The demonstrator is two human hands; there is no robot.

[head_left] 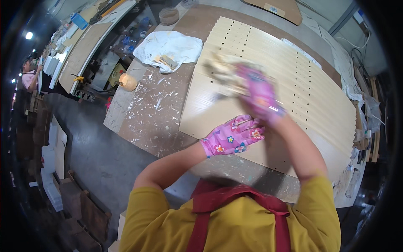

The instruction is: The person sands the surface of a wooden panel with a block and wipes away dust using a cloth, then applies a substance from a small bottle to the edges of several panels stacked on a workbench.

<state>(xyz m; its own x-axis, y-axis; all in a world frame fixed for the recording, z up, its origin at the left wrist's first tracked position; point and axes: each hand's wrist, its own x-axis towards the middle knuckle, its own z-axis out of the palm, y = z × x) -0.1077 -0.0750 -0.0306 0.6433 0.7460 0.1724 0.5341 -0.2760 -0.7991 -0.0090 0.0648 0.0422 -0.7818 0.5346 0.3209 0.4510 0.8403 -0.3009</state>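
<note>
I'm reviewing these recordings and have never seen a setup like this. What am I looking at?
There's no machine: a person wearing pink flowered gloves works with their own hands. The single picture comes from the left of two wide fisheye cameras on their head, looking down, so straight edges bend near the rim.

On the paint-spotted table lies an overlapping stack of pale panels, some with rows of holes, beside a crumpled white cloth. The left hand is open over the panels. The right hand, motion-blurred, appears to hold a bunched cream rag.

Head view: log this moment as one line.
left hand: open, over pale panels | right hand: blurred, holding cream rag | white cloth: on table
</note>
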